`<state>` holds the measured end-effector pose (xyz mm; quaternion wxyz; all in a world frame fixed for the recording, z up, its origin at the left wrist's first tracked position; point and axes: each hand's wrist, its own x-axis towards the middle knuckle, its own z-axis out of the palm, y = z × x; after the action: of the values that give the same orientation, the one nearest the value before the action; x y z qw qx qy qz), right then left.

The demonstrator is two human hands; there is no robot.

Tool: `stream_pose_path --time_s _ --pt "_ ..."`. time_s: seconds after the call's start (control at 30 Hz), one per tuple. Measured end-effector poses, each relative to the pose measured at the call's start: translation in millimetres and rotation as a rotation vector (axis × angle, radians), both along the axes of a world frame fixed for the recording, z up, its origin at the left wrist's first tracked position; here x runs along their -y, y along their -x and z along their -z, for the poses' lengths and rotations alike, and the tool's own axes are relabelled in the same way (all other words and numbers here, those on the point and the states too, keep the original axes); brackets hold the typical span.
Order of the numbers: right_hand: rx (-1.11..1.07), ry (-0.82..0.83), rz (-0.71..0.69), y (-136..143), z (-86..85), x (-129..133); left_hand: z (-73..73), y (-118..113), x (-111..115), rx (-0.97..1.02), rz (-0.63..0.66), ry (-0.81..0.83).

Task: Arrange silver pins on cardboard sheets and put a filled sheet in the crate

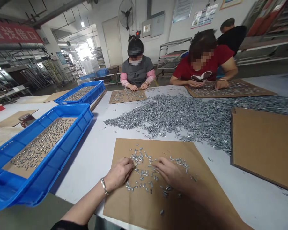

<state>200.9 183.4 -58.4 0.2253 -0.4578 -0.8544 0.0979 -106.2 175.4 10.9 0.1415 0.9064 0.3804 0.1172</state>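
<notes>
A brown cardboard sheet [139,212] lies on the table in front of me, with small silver spindle-shaped metal pieces [144,173] scattered over it. My left hand [120,174], a bracelet at its wrist, rests on the sheet's left part. Its fingers are curled in among the pieces and the fingertips are partly hidden. Opposite it, my right hand [170,172] reaches in from the right, fingers bent and close together, tips down at the pieces. Whatever either hand pinches is too small or hidden to make out.
A large heap of the same pieces [179,111] spreads beyond my sheet. Stacked cardboard [265,143] stands at right. Blue trays [69,140] on the left hold cardboard covered with pieces. Across the table, two people [137,68] handle pieces on their own cardboard sheets [251,89].
</notes>
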Motion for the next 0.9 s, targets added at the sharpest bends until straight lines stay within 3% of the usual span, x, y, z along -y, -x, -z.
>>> stream_pose_path --time_s 0.1,0.23,0.3,0.37,0.47,0.53,0.67,0.77,0.9 --pt "0.1 0.05 -0.019 10.1 -2.5 -9.1 12.8 -20.7 -32.4 -0.093 -0.054 -0.022" --pt "0.118 0.118 0.259 -31.4 0.7 -24.8 19.4 -26.3 -64.4 -0.084 -0.185 -0.061" --pt "0.096 0.128 0.366 -56.1 0.4 -21.5 17.1 -20.7 -69.9 -0.033 -0.21 -0.085" --pt "0.052 0.127 0.364 -69.0 -2.3 -11.0 15.3 -14.7 -69.3 0.035 -0.2 -0.102" --pt "0.028 0.161 0.266 -68.3 -7.3 1.9 19.1 -10.0 -64.0 0.175 -0.157 -0.107" --pt "0.072 0.188 0.313 -67.5 -10.7 0.0 24.4 -9.5 -61.4 0.229 -0.166 -0.118" --pt "0.097 0.198 0.51 -89.2 -25.7 -27.7 32.4 -7.7 -59.9 0.314 -0.281 -0.101" --pt "0.114 0.296 0.688 -111.4 -43.5 -58.6 39.3 0.1 -61.8 0.335 -0.348 -0.054" --pt "0.136 0.412 0.807 -118.7 -59.2 -102.5 59.8 15.2 -75.4 0.335 -0.379 -0.06"
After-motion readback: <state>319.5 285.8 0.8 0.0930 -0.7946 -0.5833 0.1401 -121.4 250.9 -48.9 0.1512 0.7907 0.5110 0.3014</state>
